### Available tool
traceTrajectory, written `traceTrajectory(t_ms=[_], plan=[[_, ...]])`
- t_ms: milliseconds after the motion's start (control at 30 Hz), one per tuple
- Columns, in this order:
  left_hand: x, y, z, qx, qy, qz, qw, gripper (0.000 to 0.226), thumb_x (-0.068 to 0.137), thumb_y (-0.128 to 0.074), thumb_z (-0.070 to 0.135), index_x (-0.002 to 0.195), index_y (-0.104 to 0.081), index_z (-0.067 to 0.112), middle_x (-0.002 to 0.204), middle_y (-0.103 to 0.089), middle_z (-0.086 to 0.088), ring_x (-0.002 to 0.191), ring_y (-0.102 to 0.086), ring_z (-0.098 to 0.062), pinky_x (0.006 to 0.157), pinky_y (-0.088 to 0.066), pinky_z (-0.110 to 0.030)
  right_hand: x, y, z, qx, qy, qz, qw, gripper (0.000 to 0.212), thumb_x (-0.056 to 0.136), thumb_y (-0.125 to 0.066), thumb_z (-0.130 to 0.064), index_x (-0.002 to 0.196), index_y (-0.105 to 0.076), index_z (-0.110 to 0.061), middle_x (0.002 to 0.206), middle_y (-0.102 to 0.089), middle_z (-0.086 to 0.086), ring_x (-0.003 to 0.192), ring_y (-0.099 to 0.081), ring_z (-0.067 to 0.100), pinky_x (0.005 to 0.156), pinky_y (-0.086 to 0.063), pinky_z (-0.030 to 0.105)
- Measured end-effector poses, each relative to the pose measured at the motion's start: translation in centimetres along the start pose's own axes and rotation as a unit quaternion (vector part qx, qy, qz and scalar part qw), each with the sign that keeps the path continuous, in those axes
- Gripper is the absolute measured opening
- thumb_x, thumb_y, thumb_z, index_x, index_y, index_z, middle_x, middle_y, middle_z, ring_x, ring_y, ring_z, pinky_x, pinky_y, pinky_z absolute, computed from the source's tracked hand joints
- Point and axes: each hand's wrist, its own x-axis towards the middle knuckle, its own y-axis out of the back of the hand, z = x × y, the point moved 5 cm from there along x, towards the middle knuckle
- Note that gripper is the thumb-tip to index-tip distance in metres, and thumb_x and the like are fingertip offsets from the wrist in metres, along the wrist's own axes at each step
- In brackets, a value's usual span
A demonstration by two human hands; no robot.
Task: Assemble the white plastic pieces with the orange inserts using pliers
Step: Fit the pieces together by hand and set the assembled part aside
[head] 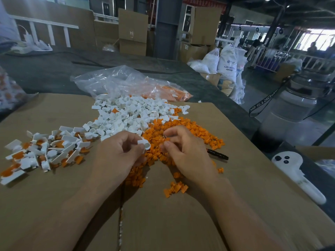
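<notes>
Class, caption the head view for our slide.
Left hand holds a white piece; right hand grips pliers over orange inserts.

We read "ABS RESIN" in dark letters on a white sack [227, 67] standing on the floor beyond the desk. A small logo sits above the words, but its text is too small for us to make out. The same words show again higher up, partly cut off; we cannot tell whether that is the same sack or another behind it. A black strap [265, 101] at the right bears "SPORTS" in white capitals. A red banner [203, 1] high on the far wall carries characters too blurred to read, as is the mark on a cardboard box [133, 26].
</notes>
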Motion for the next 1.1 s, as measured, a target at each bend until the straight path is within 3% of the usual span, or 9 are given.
traceTrajectory(t_ms=[67, 167, 267, 433, 733, 900, 1000, 1100], plan=[[0.0, -0.1, -0.1, 0.007, 0.000, -0.002, 1.000, 0.014, 0.084, -0.065, 0.014, 0.077, -0.061, 0.025, 0.066, -0.070, 0.010, 0.056, -0.066, -0.004, 0.041, -0.042, -0.009, -0.2, -0.2, -0.4, 0.014, 0.011, 0.013, 1.000, 0.022, 0.089, -0.058, -0.017, 0.084, -0.049, -0.037, 0.082, -0.069, -0.009, 0.075, -0.063, 0.002, 0.065, -0.051, 0.017], [0.1, -0.2, -0.2, -0.006, 0.001, -0.006, 1.000, 0.014, 0.083, -0.066, 0.010, 0.077, -0.061, 0.022, 0.064, -0.070, 0.007, 0.054, -0.066, -0.003, 0.045, -0.045, -0.009, -0.4, -0.7, -0.8, 0.014, 0.031, 0.024, 0.999, 0.026, 0.085, -0.063, -0.015, 0.078, -0.049, -0.036, 0.074, -0.065, -0.013, 0.070, -0.062, -0.002, 0.060, -0.048, 0.012], [0.0, -0.3, 0.0, -0.031, -0.003, -0.015, 0.999, 0.016, 0.082, -0.066, 0.004, 0.075, -0.062, 0.018, 0.061, -0.070, 0.002, 0.052, -0.066, -0.006, 0.048, -0.048, -0.011, -0.3, -1.1, -0.8, 0.010, 0.035, 0.015, 0.999, 0.014, 0.084, -0.062, -0.014, 0.082, -0.055, -0.026, 0.070, -0.062, -0.015, 0.067, -0.060, -0.003, 0.060, -0.049, 0.013], [-0.4, -0.6, 1.1, -0.008, -0.050, -0.041, 0.998, 0.015, 0.080, -0.066, 0.004, 0.074, -0.063, 0.017, 0.062, -0.069, 0.005, 0.050, -0.063, -0.004, 0.047, -0.045, -0.007, -0.3, -1.3, -0.7, -0.003, 0.031, 0.005, 1.000, 0.005, 0.084, -0.062, -0.017, 0.087, -0.059, -0.016, 0.078, -0.067, -0.005, 0.071, -0.065, 0.007, 0.064, -0.056, 0.032], [-0.5, -0.2, 1.3, 0.002, -0.062, -0.042, 0.997, 0.014, 0.081, -0.066, 0.010, 0.072, -0.067, 0.021, 0.063, -0.069, 0.008, 0.052, -0.063, -0.002, 0.047, -0.044, -0.007, -0.2, -1.4, -0.7, 0.008, 0.041, -0.011, 0.999, 0.008, 0.084, -0.066, -0.021, 0.089, -0.062, -0.016, 0.083, -0.070, -0.003, 0.074, -0.065, 0.004, 0.065, -0.054, 0.021], [-0.5, -0.2, 1.3, -0.045, -0.040, -0.040, 0.997, 0.019, 0.080, -0.065, 0.003, 0.071, -0.067, 0.019, 0.055, -0.067, 0.004, 0.041, -0.055, 0.001, 0.038, -0.038, -0.006, -0.1, -1.1, -0.3, 0.027, 0.030, -0.003, 0.999, 0.032, 0.075, -0.073, -0.030, 0.104, -0.065, -0.020, 0.080, -0.061, -0.017, 0.078, -0.062, 0.001, 0.072, -0.052, 0.019], [-0.5, -0.2, 1.3, -0.041, -0.045, -0.064, 0.996, 0.021, 0.080, -0.065, 0.003, 0.070, -0.068, 0.021, 0.059, -0.068, 0.002, 0.048, -0.059, -0.002, 0.046, -0.045, -0.010, -0.2, -1.5, -0.1, 0.068, 0.012, -0.036, 0.997, 0.043, 0.074, -0.074, -0.026, 0.115, -0.062, -0.023, 0.084, -0.059, -0.024, 0.086, -0.062, -0.003, 0.078, -0.052, 0.016], [-0.5, -0.3, 1.3, -0.049, -0.043, -0.078, 0.995, 0.017, 0.080, -0.065, 0.005, 0.071, -0.070, 0.019, 0.061, -0.069, 0.000, 0.051, -0.061, -0.003, 0.049, -0.047, -0.011, -0.2, -1.5, -0.2, 0.105, 0.012, -0.036, 0.994, 0.036, 0.074, -0.075, -0.022, 0.109, -0.066, -0.022, 0.080, -0.063, -0.022, 0.083, -0.064, -0.001, 0.075, -0.054, 0.018]])
